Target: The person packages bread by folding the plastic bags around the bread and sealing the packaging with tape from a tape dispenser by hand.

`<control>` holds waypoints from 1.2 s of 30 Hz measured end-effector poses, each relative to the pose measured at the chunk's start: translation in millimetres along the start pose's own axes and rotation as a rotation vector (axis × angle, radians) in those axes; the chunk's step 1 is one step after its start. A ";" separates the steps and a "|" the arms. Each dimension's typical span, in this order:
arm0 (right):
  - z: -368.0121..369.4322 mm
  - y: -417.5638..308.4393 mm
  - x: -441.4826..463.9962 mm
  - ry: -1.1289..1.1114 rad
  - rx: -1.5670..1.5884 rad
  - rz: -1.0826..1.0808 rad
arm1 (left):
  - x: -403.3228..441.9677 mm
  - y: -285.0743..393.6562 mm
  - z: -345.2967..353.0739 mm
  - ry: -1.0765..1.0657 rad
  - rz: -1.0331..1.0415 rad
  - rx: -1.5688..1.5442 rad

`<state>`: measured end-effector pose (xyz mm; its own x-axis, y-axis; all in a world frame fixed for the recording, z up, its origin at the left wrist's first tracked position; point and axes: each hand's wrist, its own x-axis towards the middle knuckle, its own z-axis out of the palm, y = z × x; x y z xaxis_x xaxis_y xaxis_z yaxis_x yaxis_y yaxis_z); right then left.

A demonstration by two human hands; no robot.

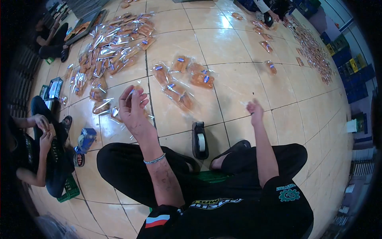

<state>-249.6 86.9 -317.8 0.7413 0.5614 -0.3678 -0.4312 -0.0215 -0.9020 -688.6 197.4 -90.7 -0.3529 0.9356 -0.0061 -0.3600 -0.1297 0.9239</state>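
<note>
My left hand [135, 105] is raised over the floor, its fingers curled on a plastic-wrapped bread that the hand mostly hides. Clear film shows around the fingers. To the right, my right hand [255, 111] is closed in a pinch, with a small pale glint at the fingertips too tiny to name. Between my feet stands a black tape dispenser [200, 140] with a roll in it. Beyond it lies a small group of wrapped breads [179, 95] with blue labels.
A large heap of wrapped breads [115, 44] covers the floor at the upper left. At left sits a person [32, 147] near a blue package [86, 139]. Another person's hand [273, 16] is at the top right, by a long spread of small packets [312, 51]. Crates [354, 75] line the right wall.
</note>
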 end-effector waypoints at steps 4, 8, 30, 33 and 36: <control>94.1 47.5 -56.0 -0.466 -0.653 0.153 | -2.0 -4.8 11.5 -0.032 -0.090 -0.073; 202.3 104.3 -93.8 -0.547 -0.564 0.264 | -4.3 -7.8 20.9 -0.093 -0.118 -0.078; 201.7 -181.7 -181.7 -0.692 -0.456 -0.728 | -36.6 -64.4 67.9 -0.851 -0.294 -0.065; 185.6 -159.6 -182.2 -0.734 -0.488 -0.341 | -47.9 -62.9 72.1 -0.868 -0.231 -0.090; 183.6 -147.7 -183.8 -0.767 -0.282 -0.335 | -57.9 -56.0 73.3 -0.848 -0.226 -0.144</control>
<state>-416.6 138.8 -75.5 0.2126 0.9732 0.0878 -0.0351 0.0974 -0.9946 -584.6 174.6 -114.0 0.4773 0.8649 0.1556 -0.4688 0.1009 0.8775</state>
